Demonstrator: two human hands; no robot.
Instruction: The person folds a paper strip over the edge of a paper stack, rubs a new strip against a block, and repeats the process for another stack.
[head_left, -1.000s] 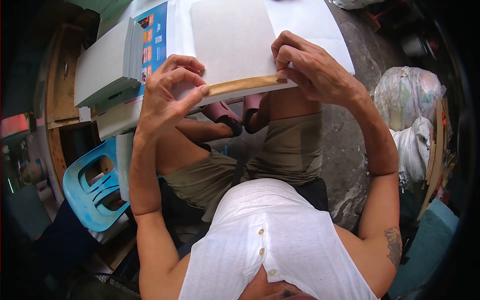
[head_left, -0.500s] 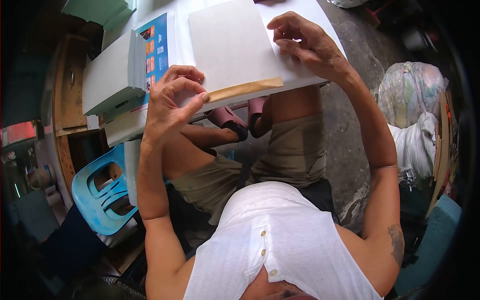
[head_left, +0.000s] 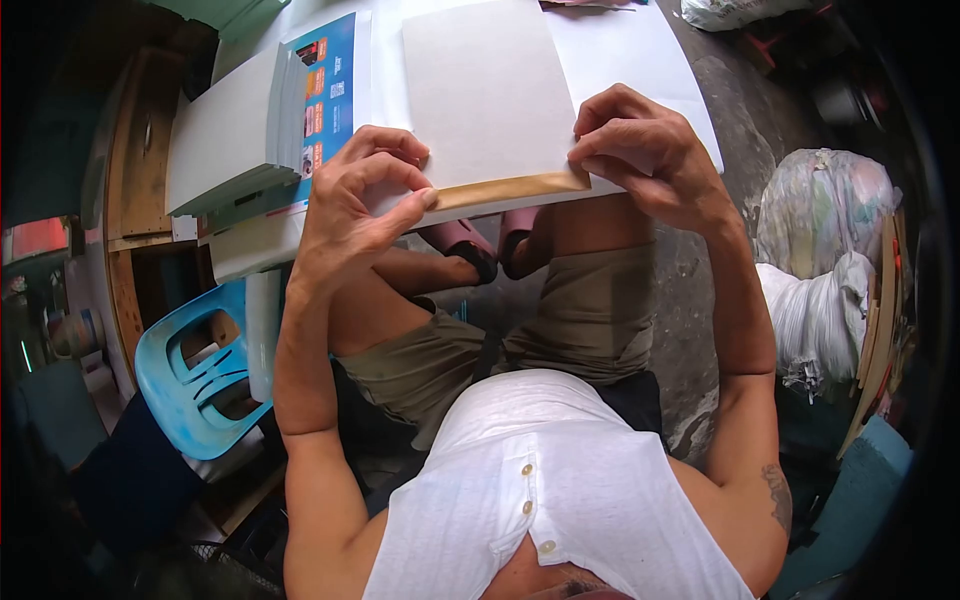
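Observation:
A pale grey sheet or pad point(head_left: 490, 90) lies on the white-covered table, with a strip of brown tape point(head_left: 510, 190) along its near edge. My left hand point(head_left: 370, 195) pinches the left end of the strip between thumb and finger. At the other end my right hand point(head_left: 650, 150) has its thumb and fingertips closed on the strip's right end, near the sheet's corner. How far the tape is stuck down cannot be told.
A stack of grey-white boards point(head_left: 225, 130) stands at the left, beside a blue printed sheet point(head_left: 335, 95). A blue plastic chair point(head_left: 200, 370) is below the table's left side. Bagged material point(head_left: 825, 215) and a white sack point(head_left: 825, 310) sit at the right.
My right hand has come down and inward onto the right end of the tape. My left hand keeps its pinch. The table and its things appear shifted slightly right and down in view.

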